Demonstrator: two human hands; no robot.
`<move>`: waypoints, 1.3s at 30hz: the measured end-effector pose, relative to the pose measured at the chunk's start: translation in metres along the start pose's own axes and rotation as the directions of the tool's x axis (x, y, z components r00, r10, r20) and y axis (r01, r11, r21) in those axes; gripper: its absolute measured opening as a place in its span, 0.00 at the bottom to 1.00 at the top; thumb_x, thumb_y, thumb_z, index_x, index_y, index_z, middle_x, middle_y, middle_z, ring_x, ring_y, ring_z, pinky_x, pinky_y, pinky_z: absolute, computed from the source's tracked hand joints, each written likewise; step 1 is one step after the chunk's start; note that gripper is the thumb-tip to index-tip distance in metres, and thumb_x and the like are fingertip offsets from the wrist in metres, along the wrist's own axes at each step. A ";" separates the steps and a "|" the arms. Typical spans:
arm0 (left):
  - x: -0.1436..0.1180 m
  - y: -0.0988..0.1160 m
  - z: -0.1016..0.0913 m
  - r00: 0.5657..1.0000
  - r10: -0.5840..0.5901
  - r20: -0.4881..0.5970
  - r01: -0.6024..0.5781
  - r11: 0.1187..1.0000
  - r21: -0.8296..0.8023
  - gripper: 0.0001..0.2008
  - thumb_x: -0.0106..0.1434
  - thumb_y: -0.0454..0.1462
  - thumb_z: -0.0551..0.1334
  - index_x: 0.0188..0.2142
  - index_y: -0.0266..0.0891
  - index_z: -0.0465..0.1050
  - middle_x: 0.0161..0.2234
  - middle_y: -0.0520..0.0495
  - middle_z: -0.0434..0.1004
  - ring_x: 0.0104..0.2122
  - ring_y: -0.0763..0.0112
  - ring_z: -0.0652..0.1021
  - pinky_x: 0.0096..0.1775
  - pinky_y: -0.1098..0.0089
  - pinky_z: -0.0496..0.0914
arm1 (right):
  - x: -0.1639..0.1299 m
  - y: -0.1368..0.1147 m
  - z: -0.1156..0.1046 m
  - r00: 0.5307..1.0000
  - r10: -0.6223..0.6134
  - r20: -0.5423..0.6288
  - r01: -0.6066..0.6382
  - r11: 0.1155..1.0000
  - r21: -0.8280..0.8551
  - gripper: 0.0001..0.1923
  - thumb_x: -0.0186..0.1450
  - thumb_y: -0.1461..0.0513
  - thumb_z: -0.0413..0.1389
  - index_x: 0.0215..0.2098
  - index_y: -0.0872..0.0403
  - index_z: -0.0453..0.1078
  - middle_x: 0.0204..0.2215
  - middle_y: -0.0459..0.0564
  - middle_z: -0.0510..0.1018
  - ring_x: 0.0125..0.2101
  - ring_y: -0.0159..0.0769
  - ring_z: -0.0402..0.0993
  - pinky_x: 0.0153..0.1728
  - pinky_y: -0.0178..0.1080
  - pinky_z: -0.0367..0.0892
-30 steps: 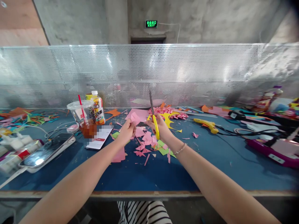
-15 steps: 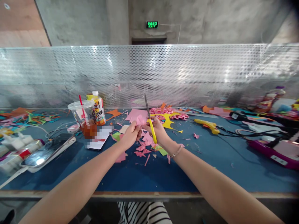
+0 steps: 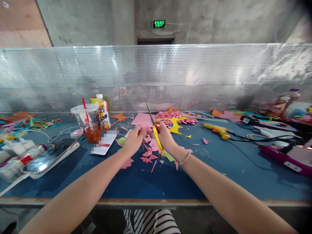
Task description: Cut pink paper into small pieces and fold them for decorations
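My left hand (image 3: pixel 134 137) pinches a piece of pink paper (image 3: pixel 145 125) between thumb and fingers. My right hand (image 3: pixel 165 135) is closed around scissors (image 3: pixel 158 138) with yellow handles, their long blades pointing up and away to the left. The fingertips of both hands come close together at the pink paper. Below the hands lies a loose heap of pink paper cutouts (image 3: pixel 147 159), with green scraps among them. Behind the paper in my hand, a pink sheet (image 3: pixel 139 118) lies flat. Just beyond my right hand is a yellow sheet with round holes (image 3: pixel 175 126).
A plastic cup with a red straw (image 3: pixel 90 128), a bottle (image 3: pixel 103 113) and two phones, one charging (image 3: pixel 51 157), stand or lie left. To the right are a yellow glue gun (image 3: pixel 216 130), cables and a purple case (image 3: pixel 285 162). A perforated metal screen (image 3: pixel 207 76) closes the back.
The scissors have turned, their blades now leaning further left and a second handle loop showing. My left hand has shifted slightly left, and the pink paper sits flatter.
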State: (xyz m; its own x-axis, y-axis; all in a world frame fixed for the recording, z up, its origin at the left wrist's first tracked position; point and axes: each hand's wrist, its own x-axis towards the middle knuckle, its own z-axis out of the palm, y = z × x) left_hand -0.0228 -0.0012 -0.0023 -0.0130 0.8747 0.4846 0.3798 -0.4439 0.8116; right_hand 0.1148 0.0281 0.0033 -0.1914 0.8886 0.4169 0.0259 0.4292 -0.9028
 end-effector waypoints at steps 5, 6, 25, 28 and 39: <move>0.003 -0.001 -0.003 0.994 0.075 -0.078 -0.069 0.995 0.075 0.12 0.59 0.38 0.52 0.20 0.40 0.55 0.17 0.55 0.59 0.19 0.75 0.63 0.25 0.72 0.54 | 0.001 0.003 0.001 1.000 -0.018 0.014 0.018 1.000 -0.008 0.26 0.45 0.59 0.61 0.38 0.52 0.54 0.20 0.36 0.66 0.20 0.28 0.66 0.25 0.34 0.63; 0.004 -0.002 -0.003 0.993 0.077 -0.087 -0.071 0.995 0.066 0.13 0.59 0.38 0.52 0.19 0.40 0.55 0.17 0.55 0.58 0.19 0.76 0.62 0.25 0.72 0.54 | 0.001 0.003 0.001 1.000 -0.017 0.022 0.017 1.000 0.004 0.25 0.45 0.59 0.61 0.38 0.52 0.54 0.20 0.36 0.66 0.20 0.28 0.66 0.25 0.34 0.63; 0.006 -0.003 -0.003 0.984 -0.134 0.117 0.156 0.967 -0.203 0.15 0.59 0.47 0.51 0.25 0.39 0.62 0.15 0.54 0.65 0.13 0.74 0.67 0.20 0.72 0.62 | -0.007 -0.012 0.001 0.987 0.160 0.028 -0.162 0.963 0.215 0.27 0.43 0.60 0.63 0.37 0.52 0.55 0.20 0.37 0.64 0.18 0.25 0.65 0.14 0.26 0.49; 0.007 -0.004 -0.005 1.000 -0.009 0.022 0.008 0.999 0.039 0.14 0.60 0.44 0.51 0.23 0.40 0.61 0.12 0.57 0.58 0.14 0.76 0.64 0.21 0.73 0.58 | -0.007 -0.013 0.000 0.985 0.165 0.040 -0.170 0.954 0.246 0.28 0.42 0.60 0.64 0.37 0.52 0.55 0.21 0.37 0.63 0.21 0.27 0.68 0.13 0.26 0.49; 0.009 -0.009 -0.003 0.999 0.043 -0.001 -0.043 0.995 0.095 0.11 0.58 0.38 0.50 0.20 0.40 0.60 0.14 0.56 0.56 0.18 0.75 0.62 0.23 0.73 0.54 | -0.006 -0.011 -0.003 0.984 0.168 0.052 -0.176 0.950 0.256 0.29 0.43 0.60 0.64 0.37 0.51 0.53 0.21 0.37 0.65 0.21 0.29 0.70 0.12 0.26 0.50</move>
State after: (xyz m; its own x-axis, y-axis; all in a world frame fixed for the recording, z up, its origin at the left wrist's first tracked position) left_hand -0.0293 0.0104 -0.0043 0.0030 0.8545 0.5194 0.4662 -0.4607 0.7553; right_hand 0.1188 0.0182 0.0105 -0.2355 0.9383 0.2532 -0.1931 0.2101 -0.9584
